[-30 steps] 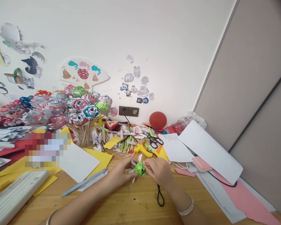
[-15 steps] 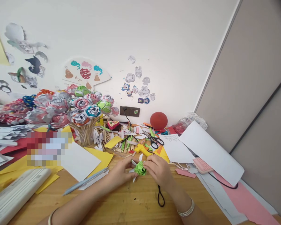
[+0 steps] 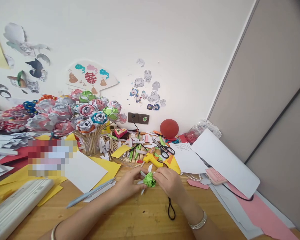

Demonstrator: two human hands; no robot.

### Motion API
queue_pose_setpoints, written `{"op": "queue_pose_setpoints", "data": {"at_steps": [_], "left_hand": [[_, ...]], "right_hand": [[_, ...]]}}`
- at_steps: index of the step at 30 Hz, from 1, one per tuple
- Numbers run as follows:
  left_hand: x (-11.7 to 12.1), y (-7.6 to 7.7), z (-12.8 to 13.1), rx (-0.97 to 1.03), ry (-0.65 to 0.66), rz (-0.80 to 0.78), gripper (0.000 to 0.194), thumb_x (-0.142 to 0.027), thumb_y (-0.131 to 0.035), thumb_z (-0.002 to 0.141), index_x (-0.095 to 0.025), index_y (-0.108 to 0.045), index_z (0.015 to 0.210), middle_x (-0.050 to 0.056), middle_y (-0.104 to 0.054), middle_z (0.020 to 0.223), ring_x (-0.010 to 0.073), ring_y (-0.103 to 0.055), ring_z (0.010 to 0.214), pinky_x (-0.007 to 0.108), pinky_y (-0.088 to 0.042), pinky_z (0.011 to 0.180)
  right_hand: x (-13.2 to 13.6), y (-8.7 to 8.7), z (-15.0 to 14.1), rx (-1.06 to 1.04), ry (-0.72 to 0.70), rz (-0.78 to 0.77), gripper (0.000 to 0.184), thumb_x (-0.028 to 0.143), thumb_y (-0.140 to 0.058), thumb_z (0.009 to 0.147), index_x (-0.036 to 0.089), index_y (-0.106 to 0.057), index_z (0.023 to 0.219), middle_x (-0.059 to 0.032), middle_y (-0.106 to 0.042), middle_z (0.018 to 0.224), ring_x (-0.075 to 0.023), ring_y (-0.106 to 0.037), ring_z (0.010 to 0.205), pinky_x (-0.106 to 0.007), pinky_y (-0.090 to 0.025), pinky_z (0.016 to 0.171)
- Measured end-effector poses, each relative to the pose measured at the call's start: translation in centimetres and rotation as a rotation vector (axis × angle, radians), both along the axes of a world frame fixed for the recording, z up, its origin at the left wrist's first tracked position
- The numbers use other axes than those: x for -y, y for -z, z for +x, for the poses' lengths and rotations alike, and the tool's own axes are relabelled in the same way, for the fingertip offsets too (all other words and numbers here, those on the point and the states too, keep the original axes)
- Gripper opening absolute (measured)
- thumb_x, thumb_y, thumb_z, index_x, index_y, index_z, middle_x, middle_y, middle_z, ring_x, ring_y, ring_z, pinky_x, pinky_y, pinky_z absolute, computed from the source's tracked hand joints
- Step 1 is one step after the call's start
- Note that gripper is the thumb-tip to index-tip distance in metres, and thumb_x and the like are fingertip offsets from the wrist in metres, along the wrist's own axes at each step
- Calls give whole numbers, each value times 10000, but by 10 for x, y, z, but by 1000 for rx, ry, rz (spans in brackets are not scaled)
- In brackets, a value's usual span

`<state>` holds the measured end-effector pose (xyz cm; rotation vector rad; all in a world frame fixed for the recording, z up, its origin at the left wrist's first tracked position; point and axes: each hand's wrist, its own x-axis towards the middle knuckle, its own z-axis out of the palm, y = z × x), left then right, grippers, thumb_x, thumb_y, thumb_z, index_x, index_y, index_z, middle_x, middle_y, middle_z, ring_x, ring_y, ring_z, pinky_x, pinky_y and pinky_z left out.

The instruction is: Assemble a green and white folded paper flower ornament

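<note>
Above the front middle of the wooden table [image 3: 150, 216], a green folded-paper flower [image 3: 149, 180] with white paper strips sticking out around it is between my two hands. My left hand [image 3: 130, 182] grips it from the left, fingers curled behind and thumb at its lower edge. From the right, the closed fingertips of my right hand [image 3: 168, 181] pinch the flower's edge. Exactly what lies under those fingertips is hidden. A yellow hot glue gun [image 3: 152, 158] lies just beyond the hands, near black-handled scissors [image 3: 166, 151].
Paper roses [image 3: 87, 111] on sticks fill a clear container at the back left. A blue pen-like stick [image 3: 90, 193] and white sheet [image 3: 86, 171] lie left. A red ball [image 3: 169, 128] sits by the wall. A black cord loop [image 3: 171, 209] lies below my right hand.
Almost nothing differs. Both hands keep their hold on the green paper flower, and the fingers of my right hand have shifted very slightly.
</note>
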<state>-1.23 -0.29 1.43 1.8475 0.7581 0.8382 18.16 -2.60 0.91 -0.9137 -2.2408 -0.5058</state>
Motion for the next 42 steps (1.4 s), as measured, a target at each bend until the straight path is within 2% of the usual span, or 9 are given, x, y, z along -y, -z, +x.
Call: {"op": "queue_pose_setpoints", "data": {"at_steps": [9,15,21,28,35,42], "left_hand": [[-3,7,-2,68,62,-55,292,-166,-660,651,-178,-542,917,12,-640,914,183,-602,883,327,-476,815],[-2,6,-1,99,89,-96,295,-198,-686,649,-179,-540,905,16,-643,929,187,-605,903,339,-474,839],[-1,3,0,107,89,-65,290,-172,-685,638,-178,-553,897,15,-653,912,193,-608,902,353,-465,850],[-3,6,0,123,74,-95,302,-182,-703,620,-166,-542,875,35,-642,934,198,-608,893,362,-468,844],[-2,5,1,103,72,-99,304,-202,-702,617,-164,-543,874,41,-647,923,202,-613,881,366,-469,837],[0,2,1,75,42,-95,289,-182,-690,608,-170,-553,862,33,-650,939,193,-614,872,349,-477,823]], "right_hand": [[3,0,-1,-197,-118,-146,163,187,-424,888,177,-580,934,-63,-571,864,-162,-540,796,-295,-480,706],[4,-3,-1,-163,-129,-86,205,184,-395,898,176,-592,953,-68,-586,843,-166,-551,779,-292,-486,680],[8,-8,-3,-173,-117,-97,218,202,-372,910,167,-587,904,-71,-601,796,-168,-558,737,-300,-496,660],[4,-2,0,-138,-126,-24,209,170,-378,906,145,-585,911,-89,-617,816,-171,-568,753,-298,-501,659],[0,1,1,-150,-127,-110,183,174,-413,886,150,-594,905,-80,-589,852,-160,-547,751,-282,-481,655],[1,0,1,-115,-54,-68,172,198,-413,889,164,-579,859,-60,-597,801,-159,-545,705,-272,-451,611]]}}
